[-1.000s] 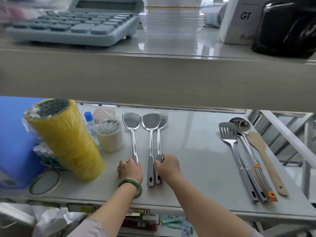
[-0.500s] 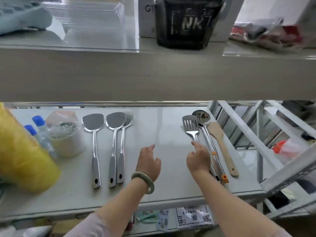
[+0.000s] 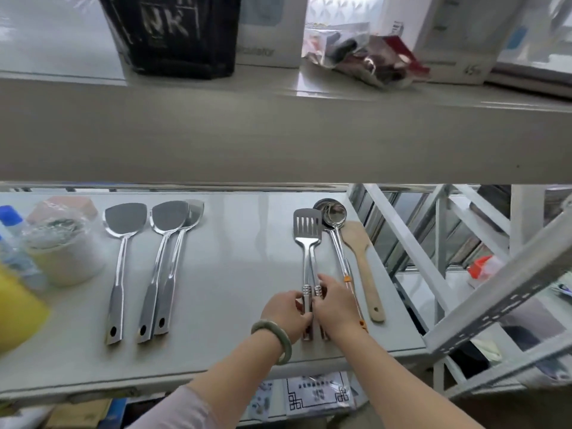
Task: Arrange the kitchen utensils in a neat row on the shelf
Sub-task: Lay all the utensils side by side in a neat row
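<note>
Both hands are on the slotted turners' handles: left hand (image 3: 286, 311) and right hand (image 3: 335, 303) pinch them together on the shelf (image 3: 235, 274), just left of the ladles (image 3: 335, 243). I should slide the turners (image 3: 307, 230) apart, keeping them parallel.

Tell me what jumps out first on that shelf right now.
Both hands, left hand and right hand, meet on the handles of the slotted spatula at centre-right. Three shiny steel turners lie to the left, two of them overlapping.
</note>
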### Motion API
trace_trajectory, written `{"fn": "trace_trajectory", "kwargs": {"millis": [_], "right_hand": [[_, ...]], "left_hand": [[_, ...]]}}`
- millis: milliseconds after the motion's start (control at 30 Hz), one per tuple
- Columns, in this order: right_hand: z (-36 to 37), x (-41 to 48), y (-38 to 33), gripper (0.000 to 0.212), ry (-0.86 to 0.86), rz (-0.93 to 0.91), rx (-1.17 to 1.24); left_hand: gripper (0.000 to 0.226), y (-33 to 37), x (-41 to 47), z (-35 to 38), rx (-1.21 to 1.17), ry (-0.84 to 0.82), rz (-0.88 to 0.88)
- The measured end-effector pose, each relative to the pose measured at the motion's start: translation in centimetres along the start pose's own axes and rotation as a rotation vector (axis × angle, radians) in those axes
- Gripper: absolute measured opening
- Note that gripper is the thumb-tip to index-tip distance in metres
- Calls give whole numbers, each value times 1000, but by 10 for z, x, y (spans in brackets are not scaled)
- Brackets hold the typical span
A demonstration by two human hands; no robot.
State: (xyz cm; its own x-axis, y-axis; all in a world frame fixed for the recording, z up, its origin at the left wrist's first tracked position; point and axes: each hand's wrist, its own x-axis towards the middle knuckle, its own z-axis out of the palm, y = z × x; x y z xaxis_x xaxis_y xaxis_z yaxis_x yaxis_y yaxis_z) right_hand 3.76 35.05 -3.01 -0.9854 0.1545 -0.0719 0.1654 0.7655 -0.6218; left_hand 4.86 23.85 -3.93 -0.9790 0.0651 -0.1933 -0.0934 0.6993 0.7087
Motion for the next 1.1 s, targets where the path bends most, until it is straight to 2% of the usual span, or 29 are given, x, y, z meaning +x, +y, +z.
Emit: {"fn": "trace_trajectory", "kwargs": {"millis": [67,167,267,400,533,633,700,867,1100], "right_hand": [[3,1,-1,50,-32,-49,17],[9,2,-4,47,-88,-107,39],[18,2,-14,46,-110,-154,17],[32,-5,-25,48,-60,-158,-143],[46,-11,-33,51,-160,-151,-195],[53,-6,-47,44,-189,-177,-199],[58,-3,-57,39,-217,-189,-197],[73,-2,-77,49,-283,-223,-207],[85,-1,-87,49,-307,-235,-207]], "left_hand": [[11,2,-1,0,109,60,21],[11,0,0,0,210,130,32],[21,-10,5,-7,228,185,-26],[34,-34,6,-23,221,202,-154],[35,-61,2,-45,242,247,-254],[34,-77,0,-61,259,279,-317],[34,-85,-1,-71,271,287,-331],[31,-96,-6,-85,265,290,-334],[38,-103,-4,-95,270,259,-321]]}}
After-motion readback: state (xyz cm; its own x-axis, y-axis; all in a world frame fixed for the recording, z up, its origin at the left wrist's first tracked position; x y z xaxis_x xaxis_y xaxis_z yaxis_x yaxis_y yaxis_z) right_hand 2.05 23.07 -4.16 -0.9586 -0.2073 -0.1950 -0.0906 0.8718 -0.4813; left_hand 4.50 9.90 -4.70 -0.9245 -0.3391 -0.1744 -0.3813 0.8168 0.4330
